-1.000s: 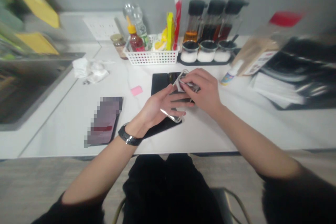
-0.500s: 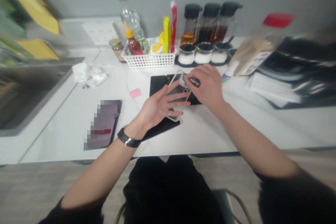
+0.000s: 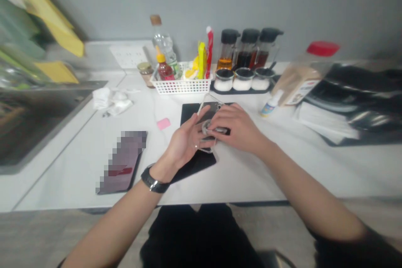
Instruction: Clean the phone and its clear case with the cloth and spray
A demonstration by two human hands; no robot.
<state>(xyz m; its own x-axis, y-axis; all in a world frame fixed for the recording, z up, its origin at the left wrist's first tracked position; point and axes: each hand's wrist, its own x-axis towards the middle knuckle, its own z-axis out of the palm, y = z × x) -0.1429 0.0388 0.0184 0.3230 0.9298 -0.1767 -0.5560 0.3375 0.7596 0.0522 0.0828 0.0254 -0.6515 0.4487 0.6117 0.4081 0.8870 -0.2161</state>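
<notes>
A clear phone case (image 3: pixel 201 105) rests in my left hand (image 3: pixel 182 142), which is turned palm up with its fingers behind the case. My right hand (image 3: pixel 238 127) pinches a crumpled greyish-white wipe (image 3: pixel 205 127) against the middle of the case. Its exact material is blurred. Beneath both hands lie dark flat devices, one a black tablet-like slab (image 3: pixel 196 165), partly covered by the hands. To the left, a phone (image 3: pixel 125 159) lies on the counter with its screen pixelated. A small pink piece (image 3: pixel 163 123) is between that phone and the slab.
Crumpled white tissues (image 3: pixel 109 100) lie near the sink (image 3: pixel 47 121) at left. Along the wall stand a white basket (image 3: pixel 182 87) of bottles and packets, seasoning jars (image 3: pixel 243 79) and oil bottles (image 3: pixel 248 48). A small bottle (image 3: pixel 270 104) and red-lidded jar (image 3: pixel 304 75) are at right.
My right hand has moved with the wipe from the case's upper right edge down to its middle. The whole view has shifted, so the counter sits lower in the picture.
</notes>
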